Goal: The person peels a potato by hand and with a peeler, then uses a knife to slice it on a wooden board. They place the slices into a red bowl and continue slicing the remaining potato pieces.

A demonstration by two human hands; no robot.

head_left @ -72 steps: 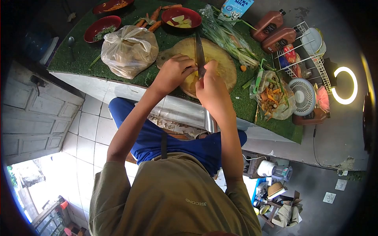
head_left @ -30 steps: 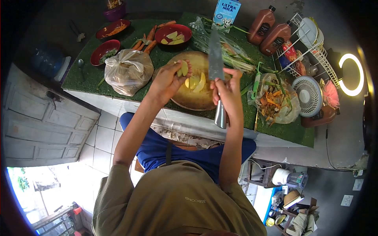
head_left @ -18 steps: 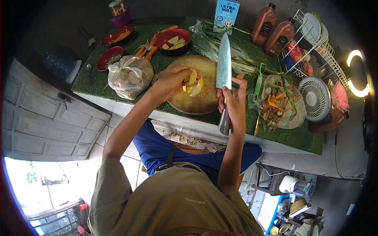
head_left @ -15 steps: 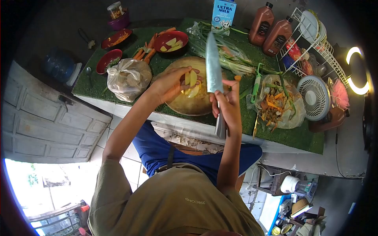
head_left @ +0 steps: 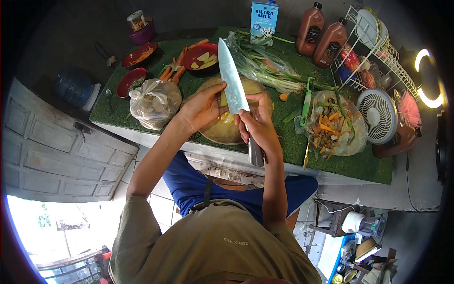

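Note:
My right hand (head_left: 259,122) is wrapped round the handle of a large kitchen knife (head_left: 231,75), its blade pointing up and tilted left. My left hand (head_left: 202,110) pinches a pale yellow potato piece (head_left: 223,99), which the blade partly hides. Both hands are over a round wooden cutting board (head_left: 218,135). More cut potato pieces (head_left: 228,118) lie on the board beneath the fingers. Behind the board, a red bowl (head_left: 189,53) holds several potato pieces, with carrots (head_left: 178,64) beside it.
Left of the board sits a tied plastic bag (head_left: 154,105). Spring onions (head_left: 274,73) lie behind. To the right are a green peeler (head_left: 308,102), a bag of peelings (head_left: 338,125), a white fan (head_left: 377,116) and a dish rack (head_left: 395,64). A milk carton (head_left: 264,23) stands at the back.
The knife has swung left with my right hand, and its blade now crosses by the potato piece in my left hand. The two hands are closer together.

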